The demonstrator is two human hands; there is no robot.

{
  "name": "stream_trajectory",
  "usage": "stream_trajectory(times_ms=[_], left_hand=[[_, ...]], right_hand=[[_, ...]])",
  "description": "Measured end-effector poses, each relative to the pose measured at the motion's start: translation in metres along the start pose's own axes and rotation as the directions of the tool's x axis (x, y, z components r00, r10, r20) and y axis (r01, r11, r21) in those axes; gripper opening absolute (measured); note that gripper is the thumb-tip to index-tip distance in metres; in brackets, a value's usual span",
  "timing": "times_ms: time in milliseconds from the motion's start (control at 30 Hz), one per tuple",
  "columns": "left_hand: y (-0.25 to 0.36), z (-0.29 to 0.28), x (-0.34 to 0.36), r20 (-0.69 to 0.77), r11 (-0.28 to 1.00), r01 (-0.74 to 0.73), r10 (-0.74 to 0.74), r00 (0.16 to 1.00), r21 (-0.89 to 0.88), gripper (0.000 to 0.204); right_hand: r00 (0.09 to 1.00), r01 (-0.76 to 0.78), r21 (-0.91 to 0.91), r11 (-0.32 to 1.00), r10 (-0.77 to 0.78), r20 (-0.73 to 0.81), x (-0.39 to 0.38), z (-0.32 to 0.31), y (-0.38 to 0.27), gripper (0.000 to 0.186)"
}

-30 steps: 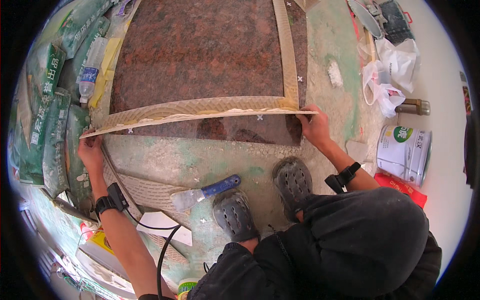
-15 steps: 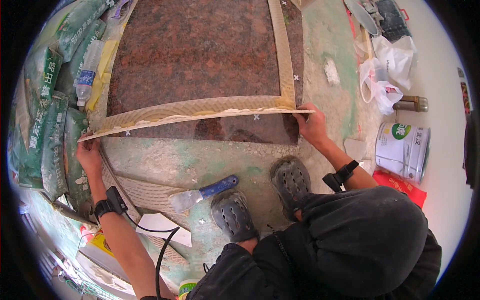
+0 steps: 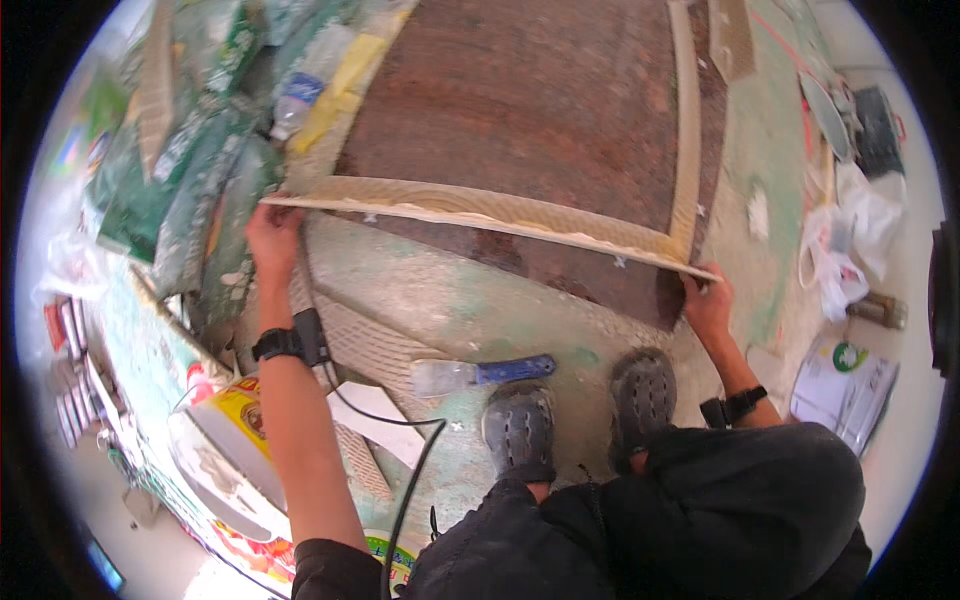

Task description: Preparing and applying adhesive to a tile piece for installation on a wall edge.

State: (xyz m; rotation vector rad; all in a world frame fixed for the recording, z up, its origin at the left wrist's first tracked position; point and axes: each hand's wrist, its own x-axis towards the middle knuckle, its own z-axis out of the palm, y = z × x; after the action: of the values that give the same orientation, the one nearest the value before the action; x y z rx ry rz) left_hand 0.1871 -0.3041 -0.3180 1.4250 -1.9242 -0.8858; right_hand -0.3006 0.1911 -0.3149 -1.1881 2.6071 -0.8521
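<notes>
From the head view, the left hand [image 3: 272,232] and right hand [image 3: 708,303] each gripped one end of a long, narrow beige tile strip [image 3: 490,217], held level above the red-brown granite floor slab [image 3: 540,110]. A hand at each end probably kept the strip from flexing. Near the strip, a blue-handled putty knife [image 3: 480,374] lay on the mortar bed.
</notes>
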Motion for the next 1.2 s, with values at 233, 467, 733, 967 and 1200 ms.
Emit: stream_trajectory(times_ms=[233,467,733,967,1200], left_hand=[[0.0,0.002,-0.001,-0.045,0.999,0.052,-0.052,0.998,0.009,0.028],[-0.007,0.006,0.0,-0.061,0.995,-0.022,0.016,0.998,-0.101,0.025],[0.0,0.008,-0.002,-0.064,0.994,0.001,-0.008,0.998,-0.11,0.026],[-0.001,0.007,-0.001,-0.04,0.99,0.046,-0.052,0.998,-0.135,0.03],[-0.006,0.01,-0.001,-0.049,0.986,0.033,-0.041,0.998,-0.162,0.03]], right_hand=[[0.998,-0.056,-0.009,0.998,0.057,0.03,0.0,-0.001,0.001,0.013],[1.0,0.028,-0.017,0.999,-0.028,0.002,0.0,-0.001,0.002,0.011],[0.999,0.041,-0.007,0.999,-0.041,0.009,0.0,-0.002,0.005,0.011],[1.0,0.021,0.011,1.0,-0.021,0.004,0.001,0.0,0.001,0.011],[0.999,0.049,0.02,0.999,-0.049,-0.024,0.0,0.001,0.003,0.012]])
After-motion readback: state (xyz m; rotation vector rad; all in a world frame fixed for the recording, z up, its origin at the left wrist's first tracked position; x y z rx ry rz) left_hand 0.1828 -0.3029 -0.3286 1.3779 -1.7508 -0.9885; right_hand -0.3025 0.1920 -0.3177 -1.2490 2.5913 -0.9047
